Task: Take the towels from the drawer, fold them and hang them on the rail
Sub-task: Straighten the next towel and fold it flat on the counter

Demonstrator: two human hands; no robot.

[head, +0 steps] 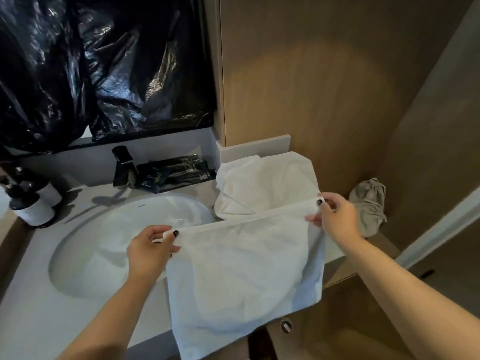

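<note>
From the head camera, your left hand [152, 249] pinches one top corner of a white towel [244, 276] and your right hand [335, 216] pinches the other, holding its upper edge taut between them. The towel hangs over the counter's [33, 307] front edge, beside the sink basin [145, 211]. A second white towel [265, 185] lies crumpled behind it, near the black faucet [123, 166].

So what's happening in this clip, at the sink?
A person holds a white towel stretched out over the counter beside the sink. The left hand pinches one top corner and the right hand pinches the other, so the towel hangs down in front. A second white towel lies bunched on the counter behind it. No rail is in view, and nothing has been hung yet.
</note>
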